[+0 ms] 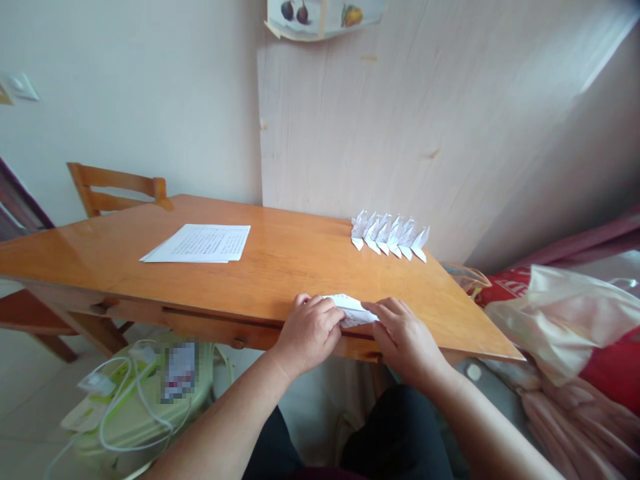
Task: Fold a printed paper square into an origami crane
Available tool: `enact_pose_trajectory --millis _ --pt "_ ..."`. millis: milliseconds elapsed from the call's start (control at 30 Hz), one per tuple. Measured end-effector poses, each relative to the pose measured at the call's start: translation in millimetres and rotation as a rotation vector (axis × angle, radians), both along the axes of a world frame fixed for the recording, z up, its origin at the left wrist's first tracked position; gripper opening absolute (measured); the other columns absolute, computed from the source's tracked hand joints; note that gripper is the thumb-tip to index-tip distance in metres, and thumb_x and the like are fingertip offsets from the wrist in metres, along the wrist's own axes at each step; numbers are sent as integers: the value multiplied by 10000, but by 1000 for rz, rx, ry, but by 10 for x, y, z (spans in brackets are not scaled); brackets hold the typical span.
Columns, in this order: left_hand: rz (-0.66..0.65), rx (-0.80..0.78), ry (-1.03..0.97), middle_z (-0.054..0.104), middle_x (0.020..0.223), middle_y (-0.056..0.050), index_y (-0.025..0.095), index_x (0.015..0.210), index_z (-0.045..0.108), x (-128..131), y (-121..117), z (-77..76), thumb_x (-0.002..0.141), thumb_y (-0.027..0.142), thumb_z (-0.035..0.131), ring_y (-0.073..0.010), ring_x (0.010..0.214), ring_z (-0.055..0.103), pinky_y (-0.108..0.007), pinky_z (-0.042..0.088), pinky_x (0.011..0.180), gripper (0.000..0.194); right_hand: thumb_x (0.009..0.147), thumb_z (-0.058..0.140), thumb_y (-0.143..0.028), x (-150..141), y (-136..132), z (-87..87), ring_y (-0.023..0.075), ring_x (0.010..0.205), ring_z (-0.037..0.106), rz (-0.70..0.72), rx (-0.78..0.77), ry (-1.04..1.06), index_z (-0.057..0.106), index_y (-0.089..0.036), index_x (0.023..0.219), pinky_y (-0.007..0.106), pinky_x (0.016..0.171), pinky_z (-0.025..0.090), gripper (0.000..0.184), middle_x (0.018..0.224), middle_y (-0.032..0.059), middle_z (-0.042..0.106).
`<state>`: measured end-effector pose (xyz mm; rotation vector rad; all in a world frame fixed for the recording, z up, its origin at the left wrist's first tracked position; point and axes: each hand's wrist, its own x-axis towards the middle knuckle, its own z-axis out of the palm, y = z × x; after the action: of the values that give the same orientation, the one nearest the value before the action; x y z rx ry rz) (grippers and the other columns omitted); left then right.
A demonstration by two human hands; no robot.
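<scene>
A folded sheet of printed paper [354,312] lies at the table's front edge, between my two hands. My left hand [313,330] is closed on its left end, fingers curled over the top. At the right end, my right hand [400,330] pinches the paper with thumb and fingers. Parts of the paper are hidden under both hands. Farther back on the right stand several folded paper pieces [390,235] with pointed tips, set side by side in a row.
A stack of printed sheets [200,243] lies on the wooden table [290,250] at left. Behind is a wooden chair [117,180]. Bags [565,313] crowd the right side. Below left, a pale green stool-like object [200,407] carries a white cable [103,417].
</scene>
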<state>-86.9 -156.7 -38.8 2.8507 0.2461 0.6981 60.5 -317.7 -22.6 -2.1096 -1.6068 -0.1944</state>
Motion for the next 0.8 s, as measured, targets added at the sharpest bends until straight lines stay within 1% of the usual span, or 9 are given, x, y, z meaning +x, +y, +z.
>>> enact_pose_trajectory --millis 67,167,367,567,700,733,800 --pt "3 3 -6 683 1034 -56 266 1070 688 7 -1 -8 928 173 516 -249 1028 575 -416 352 906 242 910 465 -154 -58 -7 6 241 942 566 -12 -76 -107 648 -233 1235 364 841 463 381 1003 82 611" --pt "9 11 -13 684 1026 -49 268 1065 691 12 0 -10 923 168 522 -245 1012 576 -415 350 895 243 904 490 -155 -165 11 13 240 893 544 -28 -161 -207 670 -266 1210 359 807 427 372 952 80 587" --pt "27 29 -15 680 997 -47 251 1008 691 8 2 -3 920 182 536 -242 992 576 -413 350 876 191 882 563 -188 -224 20 61 254 909 538 -67 -245 -249 671 -294 1220 378 824 389 371 974 88 598" --pt "18 21 -22 684 1007 -48 253 1018 693 4 10 -17 925 182 526 -243 1000 574 -414 348 887 204 900 529 -191 -178 -114 74 255 908 548 -115 -269 -244 672 -273 1220 380 827 397 359 957 91 600" --pt "3 7 -38 687 1014 -44 248 1012 693 2 14 -15 933 186 523 -236 1001 576 -408 350 887 198 899 521 -178 -112 -240 57 253 922 562 -143 -256 -228 663 -253 1256 373 834 414 392 952 92 605" --pt "4 4 -44 687 1011 -44 246 1007 692 2 14 -17 934 185 521 -234 994 578 -405 352 880 195 896 522 -175 -92 -265 52 249 920 566 -140 -245 -220 669 -252 1246 369 833 418 387 956 90 608" --pt "6 9 -61 685 999 -42 244 1000 688 5 13 -23 942 192 518 -232 981 580 -404 353 869 187 903 513 -179 -51 -295 40 241 901 573 -139 -212 -194 707 -244 1149 359 816 427 320 936 82 613"
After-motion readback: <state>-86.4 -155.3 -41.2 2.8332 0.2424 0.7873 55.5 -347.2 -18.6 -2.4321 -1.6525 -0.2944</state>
